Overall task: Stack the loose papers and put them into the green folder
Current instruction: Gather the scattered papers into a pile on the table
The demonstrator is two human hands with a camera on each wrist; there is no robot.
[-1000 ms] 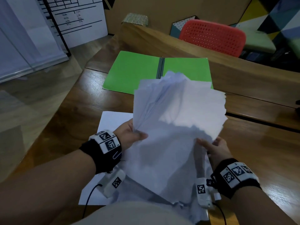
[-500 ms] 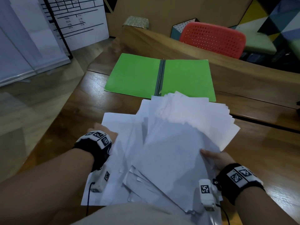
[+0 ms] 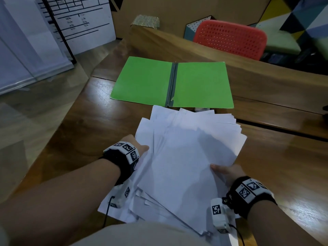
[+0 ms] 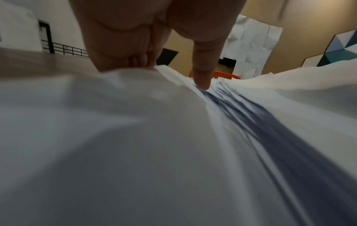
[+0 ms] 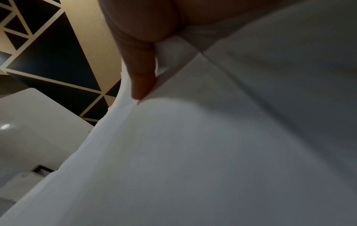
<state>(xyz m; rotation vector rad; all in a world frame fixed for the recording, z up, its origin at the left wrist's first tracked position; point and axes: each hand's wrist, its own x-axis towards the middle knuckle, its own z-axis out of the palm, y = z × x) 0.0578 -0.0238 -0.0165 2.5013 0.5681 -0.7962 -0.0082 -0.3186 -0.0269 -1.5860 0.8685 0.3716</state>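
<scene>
Glossy wooden bench (image 3: pixel 88 121); open green folder (image 3: pixel 145 80) far, red chair (image 3: pixel 230 38) beyond. Whiteboard (image 3: pixel 79 23) writing unreadable. Left hand (image 3: pixel 136 144) and right hand (image 3: pixel 229 172) grip the papers (image 3: pixel 186 148).

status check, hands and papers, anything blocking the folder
Left hand and right hand both grip the papers. Sheets fanned, uneven, not squared. Green folder lies open on the table, nothing on it.

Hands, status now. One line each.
Left hand: holds the left edge of the papers, thumb on top.
Right hand: pinches the papers' right edge.
</scene>
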